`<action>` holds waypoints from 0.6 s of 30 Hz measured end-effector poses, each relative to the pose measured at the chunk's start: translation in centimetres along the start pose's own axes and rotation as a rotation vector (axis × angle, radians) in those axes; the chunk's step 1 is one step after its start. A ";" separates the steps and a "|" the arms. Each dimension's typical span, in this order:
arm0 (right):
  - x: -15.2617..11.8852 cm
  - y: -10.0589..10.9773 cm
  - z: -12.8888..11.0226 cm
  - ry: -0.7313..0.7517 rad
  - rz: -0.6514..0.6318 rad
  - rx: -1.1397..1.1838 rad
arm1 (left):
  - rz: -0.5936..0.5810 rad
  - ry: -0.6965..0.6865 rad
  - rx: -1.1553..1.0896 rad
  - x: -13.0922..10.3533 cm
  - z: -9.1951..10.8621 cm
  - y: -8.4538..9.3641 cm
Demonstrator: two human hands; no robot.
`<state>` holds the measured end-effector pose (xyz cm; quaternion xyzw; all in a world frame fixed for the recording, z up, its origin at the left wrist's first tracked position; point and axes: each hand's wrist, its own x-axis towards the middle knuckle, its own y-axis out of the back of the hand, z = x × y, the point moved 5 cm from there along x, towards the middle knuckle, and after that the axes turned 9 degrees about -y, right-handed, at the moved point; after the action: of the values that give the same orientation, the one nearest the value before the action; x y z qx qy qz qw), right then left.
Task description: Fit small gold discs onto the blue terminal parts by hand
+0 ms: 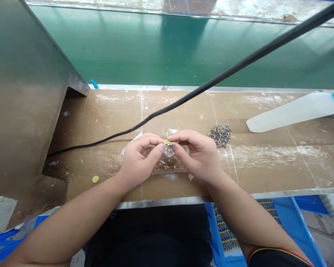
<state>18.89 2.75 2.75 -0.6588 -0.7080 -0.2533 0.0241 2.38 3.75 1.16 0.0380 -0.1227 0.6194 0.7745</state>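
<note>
Two hands meet above the cardboard-covered table (267,163): the left hand (139,157) and right hand (199,154) each have their grip pinched together on one small yellow disc (167,142) between the fingertips. Another yellow disc (95,179) lies apart, left.

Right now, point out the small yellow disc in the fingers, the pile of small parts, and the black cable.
yellow disc (167,142), head view, its top.
pile of small parts (220,135), head view, middle.
black cable (211,82), head view, mid-length.
</note>
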 end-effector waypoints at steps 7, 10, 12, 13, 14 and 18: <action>-0.1 -0.1 0.2 -0.031 -0.002 0.001 | -0.025 0.028 0.000 0.2 0.1 -0.1; 0.0 -0.1 0.2 -0.029 -0.012 -0.004 | -0.035 0.082 0.002 0.2 -0.3 -0.1; 0.0 -0.1 0.2 -0.037 -0.022 0.003 | -0.037 0.145 -0.015 0.1 -0.8 -0.1; 0.0 -0.2 0.2 -0.043 -0.030 0.007 | -0.038 0.173 -0.027 0.0 -1.1 0.0; 0.0 -0.2 0.2 -0.047 -0.040 0.013 | -0.039 0.195 -0.038 0.0 -1.3 0.0; 0.0 -0.5 0.3 -0.060 -0.103 0.030 | -0.032 0.211 -0.041 0.0 -1.5 0.1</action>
<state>18.53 2.87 2.29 -0.6285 -0.7451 -0.2234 -0.0003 2.48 4.07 -0.31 -0.0412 -0.0526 0.6049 0.7935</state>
